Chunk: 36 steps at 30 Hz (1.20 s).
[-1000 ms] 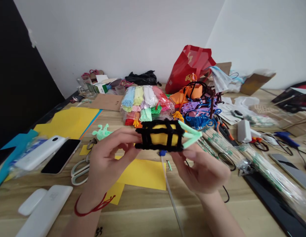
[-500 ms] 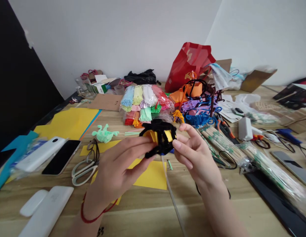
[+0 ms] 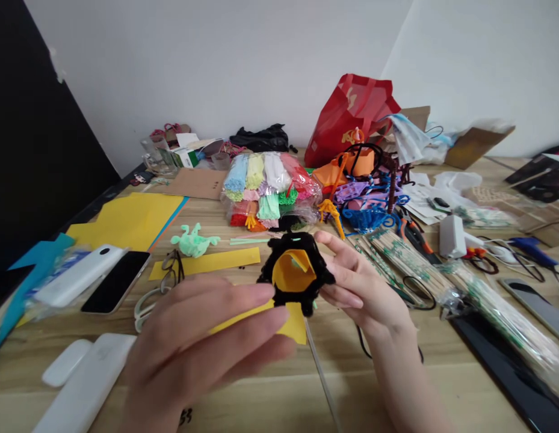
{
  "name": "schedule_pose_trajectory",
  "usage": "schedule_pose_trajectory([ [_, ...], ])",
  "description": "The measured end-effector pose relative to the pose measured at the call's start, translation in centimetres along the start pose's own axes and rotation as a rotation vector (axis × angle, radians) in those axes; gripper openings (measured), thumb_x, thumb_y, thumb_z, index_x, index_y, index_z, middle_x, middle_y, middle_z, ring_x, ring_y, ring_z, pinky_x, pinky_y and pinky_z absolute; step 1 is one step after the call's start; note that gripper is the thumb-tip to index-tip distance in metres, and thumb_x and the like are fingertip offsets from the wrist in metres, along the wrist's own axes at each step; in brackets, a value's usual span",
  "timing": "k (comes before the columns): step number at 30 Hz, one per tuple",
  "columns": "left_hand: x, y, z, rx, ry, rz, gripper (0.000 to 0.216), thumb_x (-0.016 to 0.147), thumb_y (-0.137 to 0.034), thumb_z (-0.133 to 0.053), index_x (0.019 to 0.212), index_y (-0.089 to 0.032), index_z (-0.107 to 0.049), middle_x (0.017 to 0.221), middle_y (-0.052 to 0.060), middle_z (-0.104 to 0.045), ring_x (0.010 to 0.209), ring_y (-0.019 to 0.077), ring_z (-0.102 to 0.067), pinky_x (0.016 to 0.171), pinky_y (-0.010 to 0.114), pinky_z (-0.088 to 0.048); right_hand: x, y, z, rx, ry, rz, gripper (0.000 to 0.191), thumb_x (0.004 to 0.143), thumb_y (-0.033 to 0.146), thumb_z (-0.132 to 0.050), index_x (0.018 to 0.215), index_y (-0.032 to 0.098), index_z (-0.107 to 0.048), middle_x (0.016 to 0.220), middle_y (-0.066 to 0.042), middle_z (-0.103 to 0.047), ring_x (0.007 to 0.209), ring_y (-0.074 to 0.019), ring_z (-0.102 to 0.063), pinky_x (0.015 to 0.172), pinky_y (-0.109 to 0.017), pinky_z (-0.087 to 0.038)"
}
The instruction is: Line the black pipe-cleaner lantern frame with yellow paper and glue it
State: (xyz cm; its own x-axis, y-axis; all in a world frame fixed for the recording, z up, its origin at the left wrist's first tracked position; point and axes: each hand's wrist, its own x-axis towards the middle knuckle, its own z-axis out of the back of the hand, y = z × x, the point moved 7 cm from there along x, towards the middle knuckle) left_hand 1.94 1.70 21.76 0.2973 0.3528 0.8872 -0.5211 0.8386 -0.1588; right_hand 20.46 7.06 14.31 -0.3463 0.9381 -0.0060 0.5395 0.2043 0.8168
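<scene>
A hollow craft of fuzzy black pipe cleaners [image 3: 288, 296] with a curled yellow paper lining [image 3: 286, 278] is held up above the table, its round opening facing me. My right hand [image 3: 358, 279] grips it by the right edge between thumb and fingers. My left hand [image 3: 207, 343], slightly blurred, is at the lower left of the craft with its fingers stretched out and parted. Whether a left fingertip touches the black rim I cannot tell. Beneath them lies a yellow paper sheet [image 3: 295, 328], partly covered by the left hand.
A mint-green pipe-cleaner figure [image 3: 193, 240], a yellow strip [image 3: 220, 261], scissors [image 3: 146, 308] and a black-screened phone [image 3: 117, 282] lie left. Behind stand bagged pipe cleaners [image 3: 270, 186] and a red bag [image 3: 351, 120]. Bundled sticks [image 3: 405, 261] and pliers [image 3: 417, 237] are on the right.
The craft has turned so its opening faces me. My left hand has let go of it and drawn back toward the lower left; my right hand keeps hold.
</scene>
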Motion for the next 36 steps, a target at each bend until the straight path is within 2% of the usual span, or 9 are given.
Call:
schedule_pose_trajectory([
  [3,0.7,-0.3,-2.2,-0.068,0.131,-0.059,0.032,0.083,-0.026,-0.080,0.113,-0.027,-0.072,0.103,0.001,-0.078,0.082,0.0166,-0.074,0.080,0.028,-0.063,0.0,0.2,0.1,-0.064,-0.026,0.045,0.039,0.079,0.031,-0.083,0.100,0.025,-0.051,0.060,0.013,-0.053,0.033,0.0028,-0.013,0.035,-0.014,-0.009],
  [5,0.7,0.9,-3.4,-0.146,0.190,0.089,0.028,0.087,-0.021,-0.074,0.114,-0.029,-0.071,0.107,0.002,-0.077,0.086,0.0181,-0.074,0.076,0.029,-0.062,0.0,0.5,0.3,-0.118,-0.071,0.111,0.039,0.080,0.031,-0.082,0.101,0.026,-0.050,0.064,0.011,-0.059,0.033,0.0026,-0.018,0.034,-0.013,-0.011],
  [9,0.0,3.1,-4.6,-0.315,0.159,0.385,0.009,0.090,-0.024,-0.071,0.097,-0.029,-0.073,0.095,0.000,-0.077,0.063,0.0136,-0.066,0.051,0.025,-0.053,-0.5,1.5,0.6,-0.265,-0.168,0.290,0.043,0.079,0.026,-0.083,0.110,0.027,-0.053,0.075,0.007,-0.068,0.034,0.0002,-0.034,0.032,-0.012,-0.021],
  [15,-1.5,4.7,-5.3,-0.455,0.100,0.618,0.008,0.086,-0.031,-0.076,0.094,-0.030,-0.074,0.082,-0.003,-0.072,0.055,0.0110,-0.056,0.049,0.023,-0.048,-1.8,2.8,-0.1,-0.524,-0.190,0.517,0.059,0.073,0.013,-0.085,0.121,0.031,-0.055,0.091,0.003,-0.071,0.042,-0.0027,-0.047,0.035,-0.016,-0.037],
  [21,-1.8,4.9,-5.6,-0.503,0.127,0.694,0.011,0.085,-0.028,-0.075,0.095,-0.028,-0.071,0.069,-0.003,-0.062,0.056,0.0101,-0.056,0.046,0.018,-0.043,-2.8,3.5,-0.6,-0.771,-0.257,0.690,0.062,0.075,0.012,-0.084,0.125,0.033,-0.055,0.106,-0.001,-0.068,0.046,-0.0048,-0.051,0.037,-0.022,-0.044],
  [24,-1.7,5.0,-5.7,-0.558,0.077,0.753,0.009,0.085,-0.023,-0.073,0.092,-0.025,-0.070,0.066,-0.004,-0.058,0.048,0.0067,-0.047,0.039,0.017,-0.035,-3.6,3.9,-0.8,-0.835,-0.358,0.861,0.056,0.077,0.009,-0.081,0.122,0.033,-0.057,0.116,-0.003,-0.064,0.055,-0.0075,-0.057,0.041,-0.023,-0.050],
  [27,-1.7,5.2,-6.1,-0.669,0.003,0.817,0.007,0.086,-0.020,-0.070,0.090,-0.024,-0.067,0.062,-0.005,-0.057,0.042,0.0044,-0.041,0.036,0.016,-0.033,-4.5,4.0,-1.4,-0.887,-0.416,1.033,0.049,0.079,0.003,-0.076,0.116,0.030,-0.060,0.110,-0.002,-0.064,0.058,-0.0081,-0.058,0.044,-0.024,-0.052],
  [32,-1.8,5.1,-6.8,-0.764,-0.060,0.860,0.010,0.083,-0.018,-0.072,0.084,-0.022,-0.063,0.068,-0.005,-0.061,0.042,0.0038,-0.044,0.036,0.014,-0.037,-4.3,3.6,-1.6,-0.893,-0.380,1.008,0.049,0.082,0.000,-0.071,0.119,0.029,-0.058,0.116,-0.004,-0.069,0.057,-0.0088,-0.061,0.044,-0.024,-0.054],
  [36,-2.1,5.2,-7.2,-0.793,-0.098,0.860,0.012,0.084,-0.020,-0.072,0.083,-0.022,-0.061,0.063,-0.005,-0.057,0.041,0.0045,-0.044,0.035,0.016,-0.038,-4.9,4.0,-1.8,-0.899,-0.413,1.140,0.048,0.078,-0.003,-0.073,0.112,0.028,-0.061,0.103,-0.002,-0.067,0.068,-0.0118,-0.064,0.047,-0.024,-0.056],
])
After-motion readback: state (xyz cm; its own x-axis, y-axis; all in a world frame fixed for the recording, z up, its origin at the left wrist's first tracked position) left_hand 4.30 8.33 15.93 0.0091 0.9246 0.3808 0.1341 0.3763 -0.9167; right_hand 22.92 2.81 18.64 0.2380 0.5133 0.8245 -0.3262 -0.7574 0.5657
